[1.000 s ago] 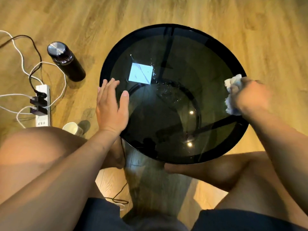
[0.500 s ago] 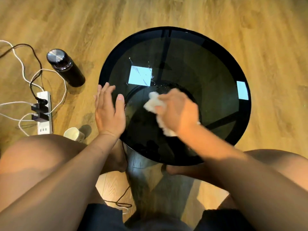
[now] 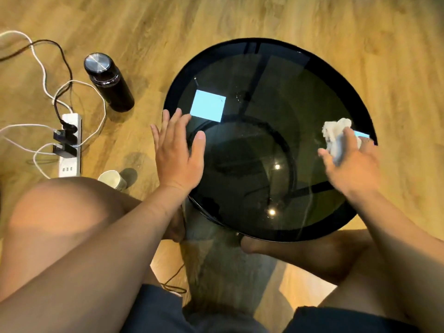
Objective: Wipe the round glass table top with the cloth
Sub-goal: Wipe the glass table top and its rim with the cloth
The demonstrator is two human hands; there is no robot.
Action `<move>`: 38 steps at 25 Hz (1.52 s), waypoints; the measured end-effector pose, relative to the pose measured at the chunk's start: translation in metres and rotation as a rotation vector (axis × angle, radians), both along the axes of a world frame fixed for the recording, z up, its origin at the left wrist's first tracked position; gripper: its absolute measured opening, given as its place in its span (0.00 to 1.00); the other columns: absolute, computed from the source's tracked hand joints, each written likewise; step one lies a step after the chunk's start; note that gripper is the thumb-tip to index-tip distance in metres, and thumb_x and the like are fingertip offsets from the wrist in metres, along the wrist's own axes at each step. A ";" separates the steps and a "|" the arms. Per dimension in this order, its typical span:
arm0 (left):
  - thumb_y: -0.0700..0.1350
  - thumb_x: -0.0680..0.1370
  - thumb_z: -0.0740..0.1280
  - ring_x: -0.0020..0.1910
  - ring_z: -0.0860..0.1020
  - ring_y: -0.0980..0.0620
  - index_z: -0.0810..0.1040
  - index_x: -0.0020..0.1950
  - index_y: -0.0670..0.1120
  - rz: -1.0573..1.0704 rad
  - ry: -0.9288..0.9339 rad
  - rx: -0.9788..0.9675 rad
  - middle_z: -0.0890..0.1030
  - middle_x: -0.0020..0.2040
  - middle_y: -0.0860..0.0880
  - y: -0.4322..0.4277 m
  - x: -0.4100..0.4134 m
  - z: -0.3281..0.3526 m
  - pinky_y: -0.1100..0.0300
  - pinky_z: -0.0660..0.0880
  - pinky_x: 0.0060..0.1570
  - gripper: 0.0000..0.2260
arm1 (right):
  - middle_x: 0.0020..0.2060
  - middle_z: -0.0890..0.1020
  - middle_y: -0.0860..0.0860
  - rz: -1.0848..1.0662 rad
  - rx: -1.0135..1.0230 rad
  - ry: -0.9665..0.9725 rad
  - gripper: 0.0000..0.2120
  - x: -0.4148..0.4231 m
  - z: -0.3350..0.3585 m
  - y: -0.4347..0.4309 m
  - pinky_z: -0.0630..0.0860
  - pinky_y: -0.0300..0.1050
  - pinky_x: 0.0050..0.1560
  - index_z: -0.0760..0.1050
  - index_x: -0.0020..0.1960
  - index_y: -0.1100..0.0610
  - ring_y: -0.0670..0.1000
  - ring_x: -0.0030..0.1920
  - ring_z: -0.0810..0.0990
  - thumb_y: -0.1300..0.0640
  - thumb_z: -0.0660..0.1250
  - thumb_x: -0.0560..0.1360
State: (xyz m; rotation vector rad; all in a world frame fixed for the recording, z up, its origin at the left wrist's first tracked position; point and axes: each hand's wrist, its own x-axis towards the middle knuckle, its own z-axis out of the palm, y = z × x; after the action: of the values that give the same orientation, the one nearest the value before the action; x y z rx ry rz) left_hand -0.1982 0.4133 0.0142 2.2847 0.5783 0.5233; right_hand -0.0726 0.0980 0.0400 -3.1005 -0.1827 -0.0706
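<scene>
The round dark glass table top fills the middle of the view, with bright window reflections on it. My right hand presses a crumpled white cloth onto the glass near the right rim. The cloth sticks out past my fingers, towards the far side. My left hand lies flat with fingers spread on the left rim of the table. A few small water specks show near the centre of the glass.
On the wooden floor to the left stand a dark bottle with a metal cap, a white power strip with plugs and trailing cables, and a paper cup. My bare knees and feet sit close under the table's near edge.
My right hand swept the cloth from the right rim to the glass's centre-left, then back to the right rim. My left hand stayed flat on the left rim.
</scene>
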 end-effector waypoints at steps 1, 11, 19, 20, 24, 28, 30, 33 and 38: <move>0.55 0.81 0.52 0.79 0.55 0.46 0.70 0.70 0.46 -0.013 0.000 0.023 0.67 0.76 0.45 0.001 0.000 -0.001 0.44 0.45 0.78 0.22 | 0.62 0.72 0.68 -0.010 0.014 0.024 0.28 0.005 0.003 -0.004 0.71 0.57 0.61 0.61 0.72 0.54 0.69 0.61 0.72 0.41 0.60 0.78; 0.57 0.78 0.52 0.78 0.59 0.44 0.70 0.70 0.43 -0.009 -0.104 -0.157 0.69 0.75 0.43 0.003 -0.003 0.003 0.50 0.46 0.77 0.27 | 0.51 0.81 0.55 0.530 0.211 0.026 0.18 -0.126 0.012 0.215 0.75 0.50 0.51 0.78 0.62 0.55 0.57 0.49 0.78 0.55 0.69 0.73; 0.58 0.80 0.53 0.79 0.57 0.45 0.68 0.72 0.46 -0.136 -0.001 0.127 0.67 0.76 0.45 0.000 -0.003 0.002 0.50 0.45 0.77 0.25 | 0.61 0.76 0.58 0.183 -0.049 -0.045 0.20 -0.009 0.013 0.026 0.73 0.60 0.55 0.75 0.65 0.48 0.65 0.58 0.72 0.54 0.66 0.74; 0.59 0.80 0.53 0.79 0.57 0.45 0.68 0.72 0.47 -0.141 0.005 0.122 0.67 0.76 0.45 0.000 -0.003 0.001 0.51 0.45 0.77 0.25 | 0.63 0.74 0.58 0.080 -0.054 -0.010 0.21 0.008 0.015 0.002 0.72 0.61 0.59 0.73 0.68 0.47 0.65 0.62 0.71 0.54 0.65 0.75; 0.59 0.80 0.53 0.79 0.57 0.45 0.67 0.73 0.45 -0.113 -0.011 0.063 0.67 0.76 0.45 0.003 -0.001 -0.001 0.53 0.47 0.77 0.27 | 0.61 0.76 0.62 -0.098 -0.026 0.042 0.20 0.027 0.021 -0.010 0.74 0.57 0.60 0.73 0.67 0.49 0.67 0.61 0.74 0.54 0.61 0.75; 0.57 0.80 0.53 0.79 0.57 0.46 0.67 0.73 0.44 -0.102 -0.021 0.008 0.67 0.76 0.45 0.000 -0.002 0.002 0.56 0.46 0.77 0.26 | 0.53 0.79 0.59 0.186 0.037 -0.013 0.17 -0.054 0.022 0.091 0.73 0.54 0.50 0.80 0.57 0.52 0.65 0.50 0.76 0.52 0.62 0.71; 0.57 0.79 0.53 0.79 0.56 0.47 0.68 0.73 0.45 -0.124 -0.032 -0.080 0.67 0.76 0.45 0.003 -0.005 0.006 0.55 0.46 0.78 0.26 | 0.50 0.79 0.57 0.442 0.065 0.021 0.15 -0.107 0.023 0.152 0.71 0.53 0.47 0.80 0.55 0.51 0.61 0.47 0.75 0.50 0.65 0.70; 0.56 0.79 0.54 0.78 0.54 0.51 0.71 0.70 0.47 -0.157 -0.051 -0.167 0.68 0.74 0.47 0.015 -0.006 0.014 0.45 0.44 0.78 0.23 | 0.51 0.79 0.54 0.726 0.080 0.079 0.17 -0.143 0.022 0.186 0.71 0.52 0.46 0.80 0.56 0.50 0.58 0.49 0.74 0.47 0.70 0.69; 0.53 0.80 0.56 0.78 0.53 0.53 0.69 0.71 0.47 -0.232 0.039 0.018 0.66 0.75 0.50 0.006 -0.012 0.014 0.45 0.44 0.78 0.22 | 0.53 0.80 0.58 0.283 0.000 0.036 0.13 -0.038 0.024 0.057 0.74 0.56 0.50 0.81 0.56 0.54 0.63 0.52 0.77 0.51 0.65 0.74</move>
State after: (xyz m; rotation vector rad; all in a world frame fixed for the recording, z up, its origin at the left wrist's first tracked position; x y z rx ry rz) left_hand -0.2097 0.4188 0.0286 2.3449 0.3218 0.3729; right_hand -0.1111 0.1549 0.0644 -3.0369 -0.6162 -0.0066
